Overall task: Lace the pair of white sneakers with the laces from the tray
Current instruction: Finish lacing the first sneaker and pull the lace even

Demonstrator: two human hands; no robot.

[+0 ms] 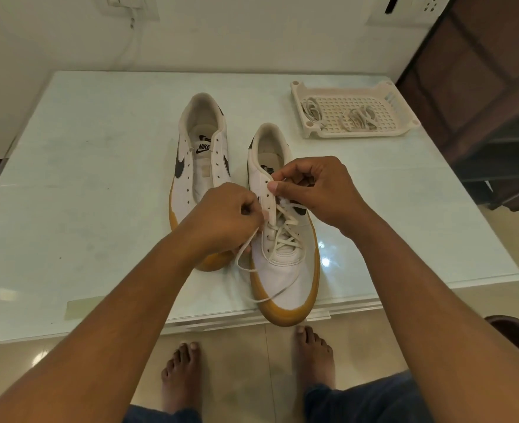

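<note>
Standing at a pale glass table, working on the half-laced sneaker, its toe right at the near edge. Pinching one end of the white lace in the left hand, fingers curled tight round it, hard against that sneaker's left eyelet row. Reaching over the same sneaker's tongue with the right hand, thumb and forefinger nipped on the left eyelet flap near the upper holes, other fingers bent; cannot tell whether the second lace end sits in that pinch too. Crossed through the lower eyelets, not through the upper ones; trailing in a loose loop off the sneaker's left side and across its toe. Just left of that sneaker and set a little further back, the unlaced sneaker, heel pointing away, dark swoosh, gum sole. Beyond the half-laced sneaker and off to its right, well apart, a white slotted tray with more laces bundled inside. Below the sneaker's toe, past the table edge, two bare feet on a tiled floor
</note>
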